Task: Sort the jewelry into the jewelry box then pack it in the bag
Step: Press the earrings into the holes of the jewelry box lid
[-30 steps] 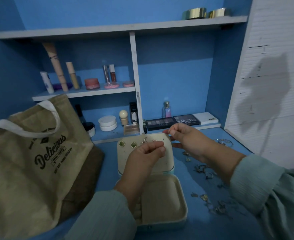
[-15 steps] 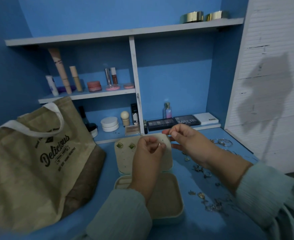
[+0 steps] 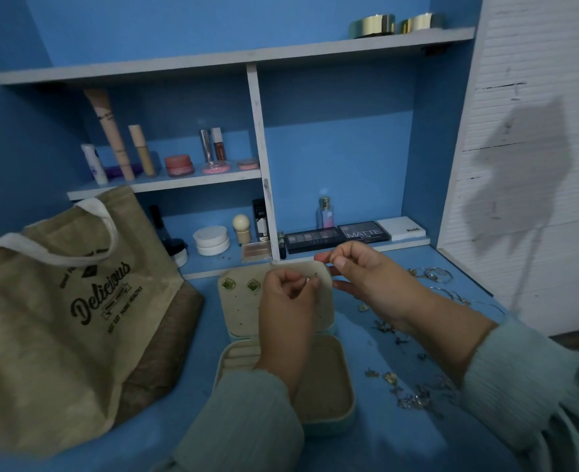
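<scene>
An open cream jewelry box (image 3: 329,379) lies on the blue desk, its lid (image 3: 240,308) propped up with two green square earrings (image 3: 228,284) pinned at its top left. Over the lid my left hand (image 3: 290,301) pinches a small stud earring (image 3: 308,280). At the lid's top right corner my right hand (image 3: 366,277) pinches something tiny that I cannot make out. Loose jewelry (image 3: 407,393) is scattered on the desk to the right of the box. The tan "Delicious" tote bag (image 3: 60,328) lies at the left.
Shelves behind hold cosmetics: tubes (image 3: 111,137), pink jars (image 3: 178,165), white jars (image 3: 210,240), eyeshadow palettes (image 3: 335,235) and a perfume bottle (image 3: 325,212). Silver hoops (image 3: 434,274) lie at the desk's far right. A white slatted panel (image 3: 536,165) stands on the right.
My left hand has lifted slightly over the lid with the stud between its fingers. My right hand stays at the lid's top corner. The view shifted a little.
</scene>
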Motion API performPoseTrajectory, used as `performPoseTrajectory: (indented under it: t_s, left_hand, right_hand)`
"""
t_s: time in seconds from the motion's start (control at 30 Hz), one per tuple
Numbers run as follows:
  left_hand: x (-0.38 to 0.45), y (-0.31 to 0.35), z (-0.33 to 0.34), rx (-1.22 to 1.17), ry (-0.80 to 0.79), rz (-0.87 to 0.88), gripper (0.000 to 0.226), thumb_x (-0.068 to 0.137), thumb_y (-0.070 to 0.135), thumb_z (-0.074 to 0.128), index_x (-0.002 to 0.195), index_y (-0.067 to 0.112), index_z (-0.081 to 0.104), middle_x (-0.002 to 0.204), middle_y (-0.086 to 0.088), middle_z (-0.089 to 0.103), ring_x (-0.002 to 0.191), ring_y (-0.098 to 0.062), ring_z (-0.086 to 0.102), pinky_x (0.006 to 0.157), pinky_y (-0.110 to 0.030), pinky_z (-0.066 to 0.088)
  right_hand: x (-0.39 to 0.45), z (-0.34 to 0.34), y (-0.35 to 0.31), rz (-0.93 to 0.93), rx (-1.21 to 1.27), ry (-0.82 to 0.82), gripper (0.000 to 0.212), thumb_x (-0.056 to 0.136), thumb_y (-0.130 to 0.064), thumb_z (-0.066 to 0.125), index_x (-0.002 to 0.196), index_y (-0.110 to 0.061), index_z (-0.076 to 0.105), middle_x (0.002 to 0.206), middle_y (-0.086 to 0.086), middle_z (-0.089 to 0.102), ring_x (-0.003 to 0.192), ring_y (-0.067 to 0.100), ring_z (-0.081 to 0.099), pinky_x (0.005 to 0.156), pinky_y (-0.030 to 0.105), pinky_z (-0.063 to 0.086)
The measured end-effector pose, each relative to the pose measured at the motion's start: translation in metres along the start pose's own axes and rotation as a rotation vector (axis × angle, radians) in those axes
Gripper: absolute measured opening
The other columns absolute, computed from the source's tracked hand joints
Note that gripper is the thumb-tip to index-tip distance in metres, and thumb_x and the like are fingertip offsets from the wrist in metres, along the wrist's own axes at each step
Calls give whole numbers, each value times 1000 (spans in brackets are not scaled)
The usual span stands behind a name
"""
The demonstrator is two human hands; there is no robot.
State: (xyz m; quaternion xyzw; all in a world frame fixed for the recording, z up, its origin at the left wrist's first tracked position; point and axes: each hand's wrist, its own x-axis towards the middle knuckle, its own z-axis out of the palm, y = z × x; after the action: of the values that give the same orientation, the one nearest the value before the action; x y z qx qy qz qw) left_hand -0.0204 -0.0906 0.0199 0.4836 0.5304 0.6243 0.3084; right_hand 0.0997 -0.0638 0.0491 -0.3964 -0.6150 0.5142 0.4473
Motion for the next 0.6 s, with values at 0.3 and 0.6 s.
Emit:
performPoseTrajectory:
  t_s: [0.3, 0.6]
  left_hand:
    - [1, -2, 1, 65, 28, -12, 22, 84, 16, 66, 81, 27, 47, 82, 7, 60, 78, -9, 58, 66, -19, 44]
    - [0, 6, 3, 119, 36, -23, 23, 85, 20, 65, 80, 29, 45, 81, 11, 58, 76, -3, 55, 63, -18, 42]
  right_hand:
    - [-1, 1, 0, 3, 8, 4, 21, 99, -11, 39, 82, -16, 52, 109, -6, 64, 103, 12, 57, 91, 24, 47]
    - [-2, 1, -1, 4, 18, 0, 21, 99, -11, 39, 82, -16, 52, 108, -6, 64, 100, 10, 58, 89, 23, 47]
